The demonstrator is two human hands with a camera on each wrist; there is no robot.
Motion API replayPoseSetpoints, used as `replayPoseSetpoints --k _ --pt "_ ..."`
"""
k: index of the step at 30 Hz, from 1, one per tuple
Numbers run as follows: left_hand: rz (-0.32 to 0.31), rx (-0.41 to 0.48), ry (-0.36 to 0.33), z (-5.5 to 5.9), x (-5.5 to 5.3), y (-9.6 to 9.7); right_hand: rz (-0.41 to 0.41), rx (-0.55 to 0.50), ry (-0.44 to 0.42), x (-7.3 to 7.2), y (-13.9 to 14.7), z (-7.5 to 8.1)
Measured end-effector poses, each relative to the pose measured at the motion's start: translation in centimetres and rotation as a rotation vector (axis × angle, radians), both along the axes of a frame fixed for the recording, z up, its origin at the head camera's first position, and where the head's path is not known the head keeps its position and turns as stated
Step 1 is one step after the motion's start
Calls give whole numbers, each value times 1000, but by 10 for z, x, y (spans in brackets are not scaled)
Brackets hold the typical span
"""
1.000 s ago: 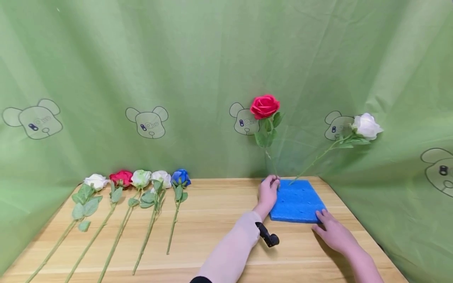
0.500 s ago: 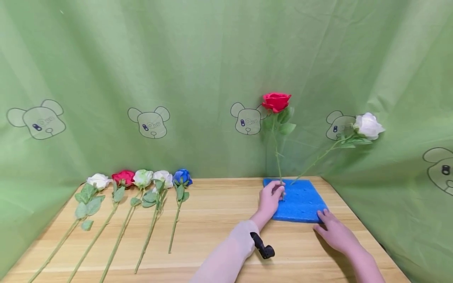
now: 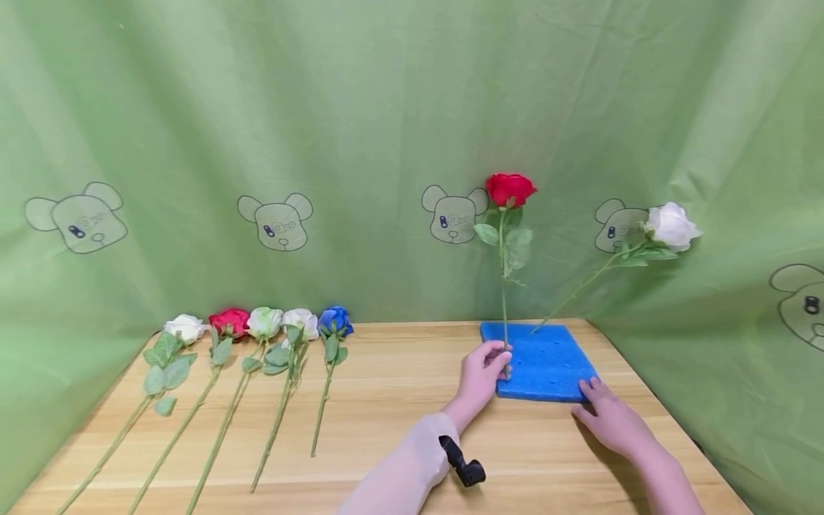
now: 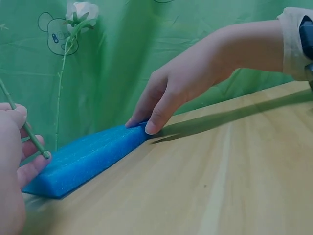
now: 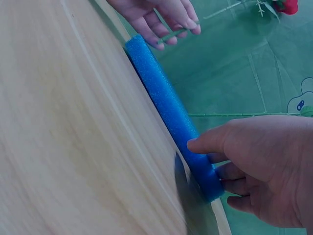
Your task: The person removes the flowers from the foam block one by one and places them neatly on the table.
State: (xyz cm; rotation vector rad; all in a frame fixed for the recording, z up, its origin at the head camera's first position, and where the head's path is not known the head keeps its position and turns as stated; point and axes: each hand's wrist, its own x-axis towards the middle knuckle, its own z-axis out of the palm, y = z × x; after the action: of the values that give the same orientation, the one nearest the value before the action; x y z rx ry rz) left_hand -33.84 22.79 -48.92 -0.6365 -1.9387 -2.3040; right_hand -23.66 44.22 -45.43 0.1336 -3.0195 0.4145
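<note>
My left hand (image 3: 478,378) pinches the lower stem of a red artificial rose (image 3: 511,190), holding it upright at the left side of a blue foam block (image 3: 547,368). In the left wrist view the stem's cut end (image 4: 46,154) shows below the fingers, over the foam. My right hand (image 3: 614,423) holds the block's near right corner, thumb against the front side and fingers round the far side in the right wrist view. A white rose (image 3: 671,226) stands in the back of the foam, leaning right.
On the left of the wooden table (image 3: 399,415) lie a blue rose (image 3: 335,321), a red rose (image 3: 229,323) and several pale ones, stems toward me. A green curtain (image 3: 373,143) hangs close behind the table.
The left hand has drawn the red rose toward me, over the foam's left side. Its bloom has shifted right and its stem stands straighter. The right hand stays at the corner.
</note>
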Motion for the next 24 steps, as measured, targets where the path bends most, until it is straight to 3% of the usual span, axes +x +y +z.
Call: replayPoseSetpoints --k 6,13,24 --pt "-6 -11 -52 -4 11 -15 -1 4 -6 0 -1 1" --pt "18 -44 -34 -6 28 -34 0 7 -8 -1 -2 5" --pt "17 -99 -40 -6 52 -68 -1 16 -19 -6 3 -1"
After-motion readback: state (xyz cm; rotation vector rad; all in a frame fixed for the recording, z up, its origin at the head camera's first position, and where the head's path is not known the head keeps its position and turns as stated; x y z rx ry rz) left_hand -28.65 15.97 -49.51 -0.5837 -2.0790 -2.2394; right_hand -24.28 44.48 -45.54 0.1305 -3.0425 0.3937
